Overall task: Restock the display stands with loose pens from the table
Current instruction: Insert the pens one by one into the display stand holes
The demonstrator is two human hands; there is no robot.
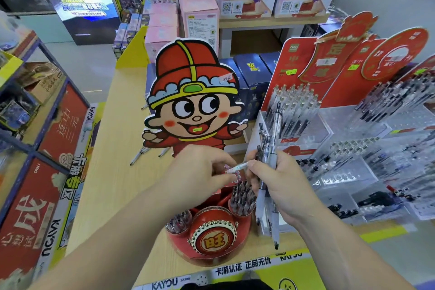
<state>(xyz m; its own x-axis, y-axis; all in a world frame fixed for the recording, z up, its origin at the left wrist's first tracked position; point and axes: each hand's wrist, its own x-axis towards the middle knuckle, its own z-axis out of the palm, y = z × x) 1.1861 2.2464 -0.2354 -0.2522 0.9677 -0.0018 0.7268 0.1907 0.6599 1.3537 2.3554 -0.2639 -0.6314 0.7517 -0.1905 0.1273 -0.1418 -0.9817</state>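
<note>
Pinching a single pale pen [239, 167] between thumb and fingertips, the left hand [200, 172] is hovering just above the red round display stand [211, 249], right over its fuller right-hand cup [242, 198] of pens. The pen is lying roughly level, its far end sitting just beside the right thumb (whether the two are touching, I cannot tell). The right hand [282, 186] is gripping a bundle of clear-barrelled pens [270, 148] upright, fingers curled round the middle of the barrels, clickers poking up and tips hanging below the palm. A few more loose pens [138, 156] are lying on the wooden table [117, 125] behind the left hand, beside the cartoon cut-out [193, 101] rising from the back of the stand. A clear tiered stand [353, 172] is standing to the right, partly filled.

These pens are looking light, stiff and smooth-sided, so weight is not going to be the trouble; slipping and fanning out is. The bundle is likely behaving best gripped around mid-barrel, as now, since a loose hold would be letting single pens slide through. The lone pen is probably wanting a pinch near its upper end, leaving the tip free to be steered down among the pens crowding the cup. Nothing here is seeming fragile, though the clips could be snagging on neighbours.
</note>
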